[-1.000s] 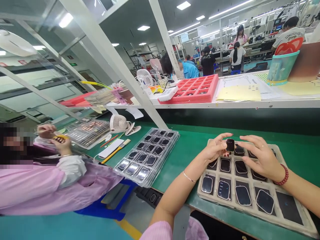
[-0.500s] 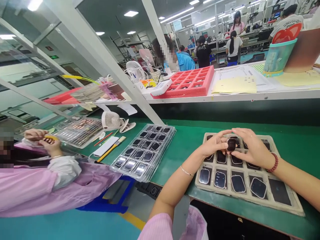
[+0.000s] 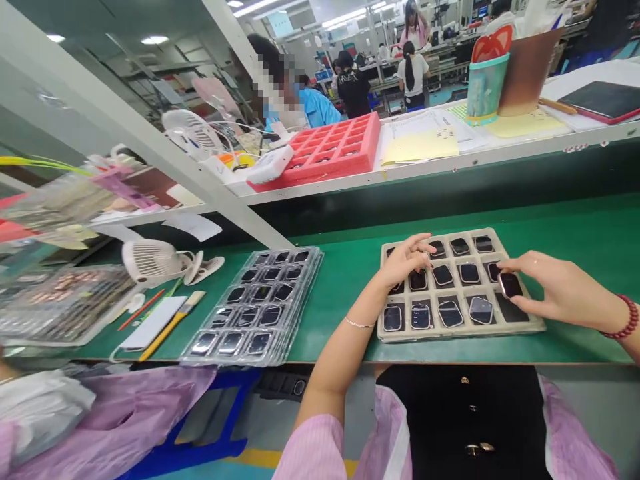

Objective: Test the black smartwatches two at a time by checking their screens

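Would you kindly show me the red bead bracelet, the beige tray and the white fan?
Red bead bracelet (image 3: 629,317): head view, the beads.
Beige tray (image 3: 460,335): head view, the front rim.
White fan (image 3: 145,261): head view, the grille.

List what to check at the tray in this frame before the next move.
Right hand grips the dark device: ok.
Tray lies flat on the green bench: ok.
Devices under the left hand seated in their slots: cannot tell, the hand hides them.
Screens free of scratches: cannot tell, too small to see.
Gloves on: not ok, both hands are bare.
Clear tray stack apart from the tray: ok.
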A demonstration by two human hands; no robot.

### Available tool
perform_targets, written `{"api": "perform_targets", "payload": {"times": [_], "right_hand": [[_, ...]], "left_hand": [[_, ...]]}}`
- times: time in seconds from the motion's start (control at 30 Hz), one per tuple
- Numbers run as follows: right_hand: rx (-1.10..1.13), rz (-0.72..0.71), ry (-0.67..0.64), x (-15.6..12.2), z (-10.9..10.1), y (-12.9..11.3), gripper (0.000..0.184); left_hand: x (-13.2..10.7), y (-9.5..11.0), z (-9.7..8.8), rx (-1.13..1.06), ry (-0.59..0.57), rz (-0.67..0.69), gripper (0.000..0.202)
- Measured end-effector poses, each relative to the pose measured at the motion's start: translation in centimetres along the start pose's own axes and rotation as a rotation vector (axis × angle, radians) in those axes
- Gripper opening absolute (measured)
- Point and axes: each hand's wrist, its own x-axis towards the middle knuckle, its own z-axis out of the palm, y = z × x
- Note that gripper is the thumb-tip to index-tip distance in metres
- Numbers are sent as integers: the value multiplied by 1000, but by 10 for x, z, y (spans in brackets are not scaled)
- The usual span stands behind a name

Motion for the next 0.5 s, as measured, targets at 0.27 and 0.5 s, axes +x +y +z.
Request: {"api": "perform_targets", "payload": {"times": [0.27,0.5], "right_hand": [[11,65,203,-63,21,-18,24],[43,88,288,-70,29,-16,25]], "left_hand": [[-30,14,0,384,199,115,50],[-122,-7,-38,817,423,-100,66]]}}
